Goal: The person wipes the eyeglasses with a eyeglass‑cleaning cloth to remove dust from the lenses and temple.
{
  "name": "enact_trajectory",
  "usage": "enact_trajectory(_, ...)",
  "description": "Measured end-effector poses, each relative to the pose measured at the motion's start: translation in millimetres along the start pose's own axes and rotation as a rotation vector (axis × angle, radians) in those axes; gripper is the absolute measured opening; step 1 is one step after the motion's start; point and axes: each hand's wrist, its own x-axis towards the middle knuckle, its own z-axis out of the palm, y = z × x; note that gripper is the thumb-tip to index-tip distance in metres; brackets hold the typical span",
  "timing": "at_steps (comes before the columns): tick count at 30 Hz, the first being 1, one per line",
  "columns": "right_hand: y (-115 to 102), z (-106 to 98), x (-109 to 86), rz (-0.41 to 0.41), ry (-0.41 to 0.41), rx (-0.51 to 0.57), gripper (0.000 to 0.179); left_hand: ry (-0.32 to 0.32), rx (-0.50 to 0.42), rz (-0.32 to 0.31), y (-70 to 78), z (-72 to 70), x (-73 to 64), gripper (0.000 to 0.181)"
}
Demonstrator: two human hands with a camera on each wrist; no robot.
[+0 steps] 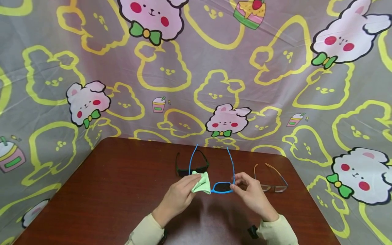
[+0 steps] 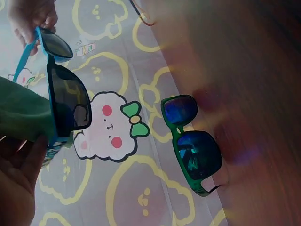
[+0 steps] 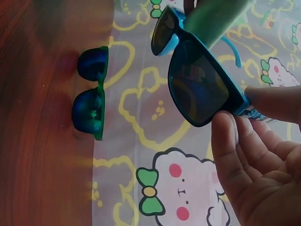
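Blue-framed sunglasses (image 1: 222, 187) with dark lenses are held up between both hands, temples unfolded and pointing away. My left hand (image 1: 179, 195) pinches a light green cloth (image 1: 202, 183) round one lens and its frame corner. In the head view the cloth hides that lens; the left wrist view shows the lens's front (image 2: 70, 99) with cloth behind it. At the opposite hinge corner, the thumb and fingers of my right hand (image 1: 252, 192) pinch the frame, as the right wrist view shows close up (image 3: 202, 84).
Green-framed sunglasses (image 2: 200, 155) with bluish mirrored lenses lie on the brown table (image 1: 107, 190), behind the left hand. Eyeglasses (image 1: 277, 188) with thin brownish temples lie past the right hand. A cartoon-printed cloth (image 1: 171, 68) hangs round the table's back and sides.
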Motion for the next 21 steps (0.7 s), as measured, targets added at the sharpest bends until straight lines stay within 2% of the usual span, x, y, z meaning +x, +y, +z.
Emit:
enact_trajectory(3,-1.3,-0.6,-0.3,-0.019,0.002,0.009,0.017,-0.04,0.023,0.009,0.0,1.1,-2.0,0.029)
enact_trajectory(12,-1.1,-1.1,-0.2,-0.086,0.041,0.004,0.017,-0.116,0.144,0.022,-1.2,4.8,-5.5,0.036)
enact_trajectory(16,-1.1,0.3,-0.9,-0.123,0.051,-0.014,0.017,-0.178,0.216,0.042,1.8,4.7,-4.4,0.039)
enact_trajectory(21,-5.6,1.0,-2.9,-0.122,0.07,-0.036,0.018,-0.222,0.299,0.048,6.1,2.7,-1.7,0.043)
